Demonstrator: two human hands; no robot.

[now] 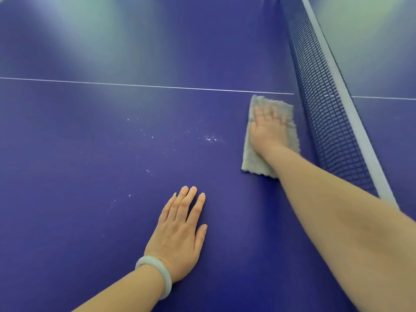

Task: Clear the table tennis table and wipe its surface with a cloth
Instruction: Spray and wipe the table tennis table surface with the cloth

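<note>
The blue surface [67, 221] fills pretty much the whole view, with one thin white line [135, 85] running across it. Left of middle there's a scatter of little white specks [210, 138] on the blue. They're too tiny to count properly, and the brightest clump is near the cloth's left side.

Two hands in shot. Lower middle, the left hand [180, 233] lies flat on the surface, palm down, fingers straight and close together, holding nothing. There's one pale bangle [157, 273] on that wrist.

Further right and farther out is the one grey cloth [252, 161], a rectangle lying flat on the surface just beside the net, its far edge near the white line. The right hand [267, 129] sits on top of it, palm down, fingers spread and pressing it onto the surface rather than curled round it. It's a bit blurry.

Far right, one dark net [326, 122] stands upright with a white band [351, 113] along its top, and the surface carries on past it.
</note>
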